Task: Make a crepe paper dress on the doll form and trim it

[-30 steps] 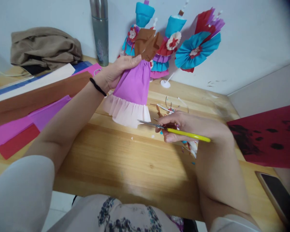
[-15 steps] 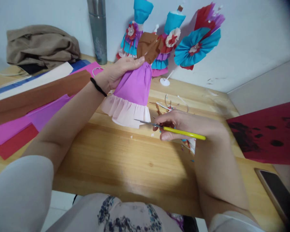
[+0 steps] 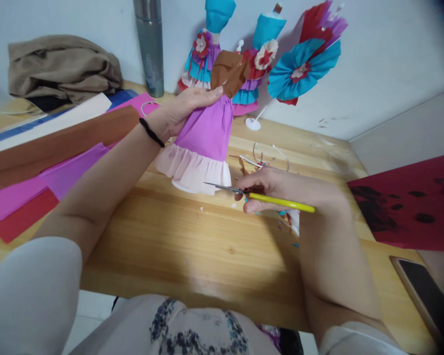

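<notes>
My left hand (image 3: pixel 188 106) is closed on a small paper dress (image 3: pixel 209 129) at its waist, the thumb lying on the front. The dress has a brown top, a purple skirt and a pale pink ruffled hem. In my right hand (image 3: pixel 270 190) is a pair of scissors with yellow handles (image 3: pixel 281 201). Their narrow blades point left, level with the lower right of the ruffle; whether they touch it I cannot tell. Paper scraps (image 3: pixel 257 160) lie on the table behind and beneath my right hand.
Coloured paper sheets (image 3: pixel 59 143) spread across the left, near a brown cloth (image 3: pixel 64 66) and a grey flask (image 3: pixel 150 54). Finished-looking paper dresses (image 3: pixel 264 34) and a blue paper fan flower (image 3: pixel 284 76) stand along the wall. A phone (image 3: pixel 422 291) lies at the right edge of the wooden table (image 3: pixel 192 236).
Almost nothing differs. The camera view has shifted very slightly; both hands keep the same hold on the dress and the scissors.
</notes>
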A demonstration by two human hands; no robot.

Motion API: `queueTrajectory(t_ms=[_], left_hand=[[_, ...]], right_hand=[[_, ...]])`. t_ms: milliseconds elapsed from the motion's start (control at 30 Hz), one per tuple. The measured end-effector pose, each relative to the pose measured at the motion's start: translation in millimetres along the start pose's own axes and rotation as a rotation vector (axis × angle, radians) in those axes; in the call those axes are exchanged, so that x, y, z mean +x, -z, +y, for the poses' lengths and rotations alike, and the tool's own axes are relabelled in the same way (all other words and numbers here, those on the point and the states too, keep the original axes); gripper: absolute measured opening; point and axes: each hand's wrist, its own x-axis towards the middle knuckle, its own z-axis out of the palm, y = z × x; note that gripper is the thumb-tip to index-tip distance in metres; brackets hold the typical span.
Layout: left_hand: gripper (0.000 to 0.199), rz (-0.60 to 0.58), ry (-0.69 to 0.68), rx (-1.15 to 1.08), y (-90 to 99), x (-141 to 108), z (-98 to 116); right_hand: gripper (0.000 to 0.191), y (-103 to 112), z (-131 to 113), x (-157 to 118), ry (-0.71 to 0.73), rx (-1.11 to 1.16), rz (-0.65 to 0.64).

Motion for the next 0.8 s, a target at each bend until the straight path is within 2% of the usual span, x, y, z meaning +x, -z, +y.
queueTrajectory(t_ms=[233,800], left_hand=[[0.033,-0.073,-0.046,-0.047,0.0,-0.9,0.0],[0.028,-0.074,-0.040,-0.049,1.2,-1.1,-1.3]], right_hand=[[0.053,0.0,2.6,-0.6,-0.013,0.002,0.002],[0.051,0.8,2.1,-1.5,-0.006,-0.002,0.005]])
